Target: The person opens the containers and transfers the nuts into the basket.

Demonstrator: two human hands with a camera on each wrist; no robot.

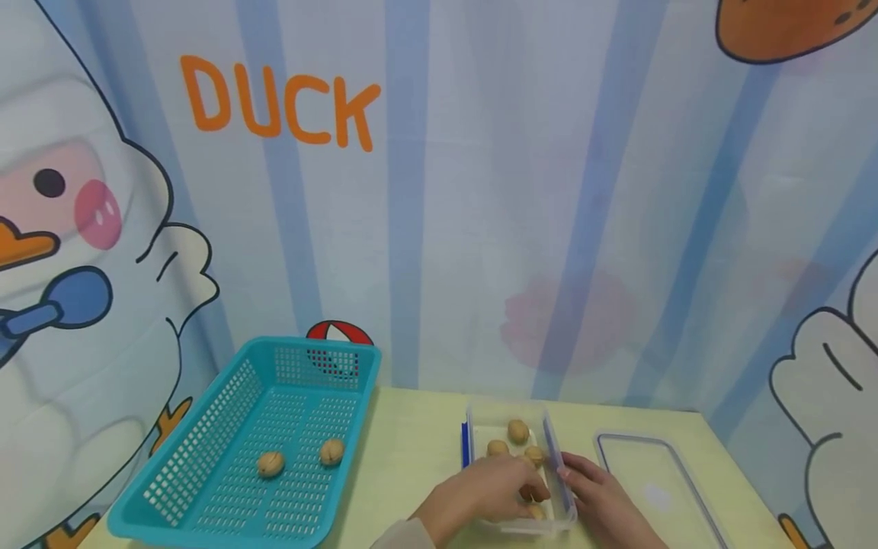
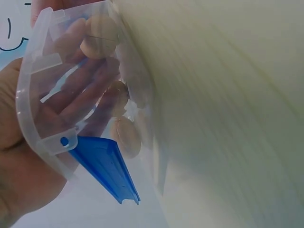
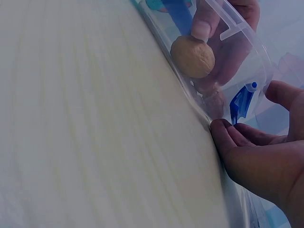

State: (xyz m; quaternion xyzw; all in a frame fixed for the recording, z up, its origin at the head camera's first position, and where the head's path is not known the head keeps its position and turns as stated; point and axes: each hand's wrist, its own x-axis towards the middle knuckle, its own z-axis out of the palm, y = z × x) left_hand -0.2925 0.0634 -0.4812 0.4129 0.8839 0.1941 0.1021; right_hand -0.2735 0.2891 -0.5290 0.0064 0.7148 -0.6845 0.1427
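Head view: my L hand is in the clear box, fingers curled over a walnut at the near end, at least 3 more beyond it; my R hand grips the box's R wall from outside. Teal basket w/ 2 walnuts sits off L, clear lid lies on the table just R of my R hand. L wrist cam: thru the plastic, my L fingers are among the nuts, blue clip hanging off the box end. R wrist cam: L thumb tip's on a walnut, fingers behind it, can't tell if that's a real pinch; R thumb's at the box corner, R fingers bent at its lower edge. I'd guess the nut's light, hard, rough enough not to slip but rolly, so best taken round its middle; box is prob bendy & slidey, so hold its wall
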